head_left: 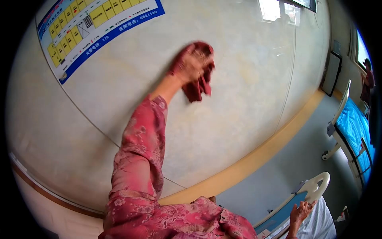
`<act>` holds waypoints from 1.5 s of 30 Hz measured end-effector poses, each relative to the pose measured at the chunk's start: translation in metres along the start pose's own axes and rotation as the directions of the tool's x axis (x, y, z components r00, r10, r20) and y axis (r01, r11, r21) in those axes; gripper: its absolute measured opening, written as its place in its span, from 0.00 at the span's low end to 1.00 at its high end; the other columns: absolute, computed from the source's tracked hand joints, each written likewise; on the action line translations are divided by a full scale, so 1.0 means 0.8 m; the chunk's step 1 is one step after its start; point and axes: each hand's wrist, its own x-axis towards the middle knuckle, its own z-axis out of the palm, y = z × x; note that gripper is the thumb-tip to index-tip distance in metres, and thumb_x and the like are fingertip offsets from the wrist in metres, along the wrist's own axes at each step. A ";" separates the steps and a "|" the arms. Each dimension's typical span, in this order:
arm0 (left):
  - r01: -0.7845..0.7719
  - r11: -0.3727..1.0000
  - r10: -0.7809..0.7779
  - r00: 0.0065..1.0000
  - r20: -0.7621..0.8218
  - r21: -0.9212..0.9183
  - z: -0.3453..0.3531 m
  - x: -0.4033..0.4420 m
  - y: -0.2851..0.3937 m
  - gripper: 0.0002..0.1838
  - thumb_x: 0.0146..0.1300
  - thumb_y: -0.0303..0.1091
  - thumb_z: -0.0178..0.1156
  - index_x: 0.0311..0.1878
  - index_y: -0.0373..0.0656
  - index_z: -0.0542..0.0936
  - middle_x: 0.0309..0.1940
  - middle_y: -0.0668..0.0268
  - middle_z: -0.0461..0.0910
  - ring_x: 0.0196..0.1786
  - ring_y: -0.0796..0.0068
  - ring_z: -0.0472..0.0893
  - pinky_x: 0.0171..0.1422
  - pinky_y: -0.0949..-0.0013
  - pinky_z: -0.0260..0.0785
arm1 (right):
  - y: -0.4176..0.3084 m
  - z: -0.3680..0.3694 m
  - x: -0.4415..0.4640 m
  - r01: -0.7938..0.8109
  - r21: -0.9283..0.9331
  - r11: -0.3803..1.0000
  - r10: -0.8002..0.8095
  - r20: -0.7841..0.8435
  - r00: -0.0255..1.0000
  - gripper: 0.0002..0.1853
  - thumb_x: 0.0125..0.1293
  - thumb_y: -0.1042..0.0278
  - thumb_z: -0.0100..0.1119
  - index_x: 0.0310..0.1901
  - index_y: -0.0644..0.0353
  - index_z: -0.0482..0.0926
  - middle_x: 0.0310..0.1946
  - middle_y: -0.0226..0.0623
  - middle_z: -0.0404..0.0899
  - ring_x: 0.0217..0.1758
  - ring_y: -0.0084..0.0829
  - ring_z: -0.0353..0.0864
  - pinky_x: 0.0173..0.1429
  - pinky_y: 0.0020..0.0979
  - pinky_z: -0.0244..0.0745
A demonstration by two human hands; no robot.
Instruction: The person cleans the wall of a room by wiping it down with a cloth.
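Observation:
My left hand is pressed against a dark red cloth on the pale marble-look wall. Part of the cloth bunches around the fingers and a loose end hangs below them. The fingers are somewhat blurred. A pink flowered sleeve covers that arm nearly to the wrist. At the lower right, my right hand rests with its fingers curled over the edge of a bed end board, which is cream and blue.
A blue and yellow notice board hangs at the upper left. White bedding lies beyond the near board. Another bed with a blue cover stands at right, on wheels. Near the window is another person. A tan strip edges the wall.

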 end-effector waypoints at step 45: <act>0.453 0.810 -0.447 0.888 -0.108 0.373 -0.163 -0.183 -0.104 0.27 0.51 0.33 0.56 0.58 0.46 0.70 0.56 0.61 0.69 0.61 0.53 0.65 0.65 0.48 0.50 | 0.032 0.006 -0.002 0.186 -0.219 0.958 -0.137 0.221 0.966 0.29 0.52 0.38 0.54 0.47 0.54 0.77 0.51 0.38 0.74 0.58 0.49 0.63 0.61 0.56 0.49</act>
